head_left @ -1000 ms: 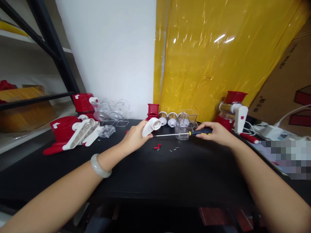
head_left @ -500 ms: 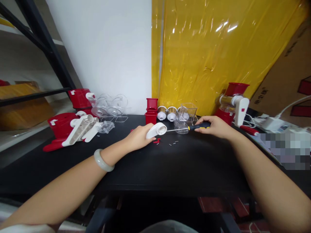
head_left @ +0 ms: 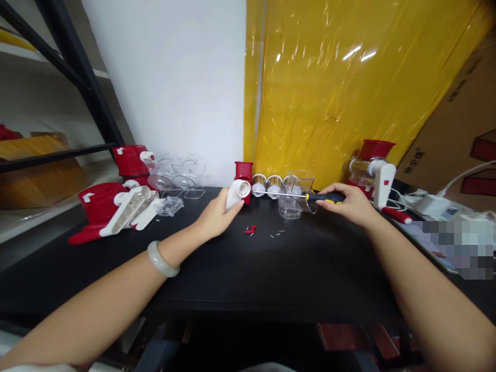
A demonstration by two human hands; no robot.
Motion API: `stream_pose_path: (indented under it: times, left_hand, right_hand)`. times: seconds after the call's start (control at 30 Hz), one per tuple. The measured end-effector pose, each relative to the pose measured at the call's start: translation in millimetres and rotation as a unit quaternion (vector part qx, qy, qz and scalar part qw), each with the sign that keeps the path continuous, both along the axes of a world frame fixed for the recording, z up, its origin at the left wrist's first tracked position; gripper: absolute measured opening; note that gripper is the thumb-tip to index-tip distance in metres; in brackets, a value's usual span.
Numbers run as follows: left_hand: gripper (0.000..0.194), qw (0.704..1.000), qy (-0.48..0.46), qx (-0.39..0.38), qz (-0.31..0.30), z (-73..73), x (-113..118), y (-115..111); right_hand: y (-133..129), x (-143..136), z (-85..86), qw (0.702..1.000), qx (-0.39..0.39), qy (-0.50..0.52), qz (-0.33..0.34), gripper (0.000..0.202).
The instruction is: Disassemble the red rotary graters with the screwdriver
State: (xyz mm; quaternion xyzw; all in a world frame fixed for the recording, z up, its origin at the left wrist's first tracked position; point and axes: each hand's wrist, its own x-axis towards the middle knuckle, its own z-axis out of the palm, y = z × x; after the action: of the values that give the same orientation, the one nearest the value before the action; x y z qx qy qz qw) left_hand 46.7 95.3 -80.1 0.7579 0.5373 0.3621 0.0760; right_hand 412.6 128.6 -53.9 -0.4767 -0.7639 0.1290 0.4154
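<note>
My left hand [head_left: 217, 213] is closed round a white plastic crank handle [head_left: 234, 196], its round socket turned to the right. In my right hand [head_left: 346, 202] is a screwdriver [head_left: 327, 198] with a black and yellow grip. Its long shaft points left toward the socket, and the tip is a short way apart from it. On the black table below lie small red plastic pieces [head_left: 251, 229] and several small screws [head_left: 277, 234]. Part of the crank handle is hidden by my left fingers.
Red grater bodies [head_left: 98, 204] with white cranks stand at the left, beside clear plastic housings [head_left: 182, 178]. Grater drums [head_left: 274, 185] and a clear housing [head_left: 292, 206] sit at the back. An assembled grater [head_left: 374, 165], cables and a charger [head_left: 431, 204] are at the right.
My left hand has moved the crank handle slightly left and up. The screwdriver has shifted slightly right, and the gap between its tip and the socket has grown.
</note>
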Motion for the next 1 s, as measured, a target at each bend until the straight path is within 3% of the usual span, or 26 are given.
stream_pose_path:
  times: [0.17,0.33,1.0]
  left_hand:
    - [0.031,0.999,-0.039,0.018,-0.023,-0.7,-0.9,0.0]
    - [0.031,0.997,-0.072,0.021,-0.027,-0.4,-0.1,-1.0]
    - [0.033,0.999,0.002,0.036,0.018,3.7,1.4,-4.9]
  right_hand:
    - [-6.1,-5.7,1.6,0.998,0.051,0.030,-0.020,0.033]
    - [-11.8,-15.5,-0.1,0.998,0.051,0.037,0.012,0.033]
    - [-15.1,-19.2,2.3,0.997,0.077,0.000,0.010,0.028]
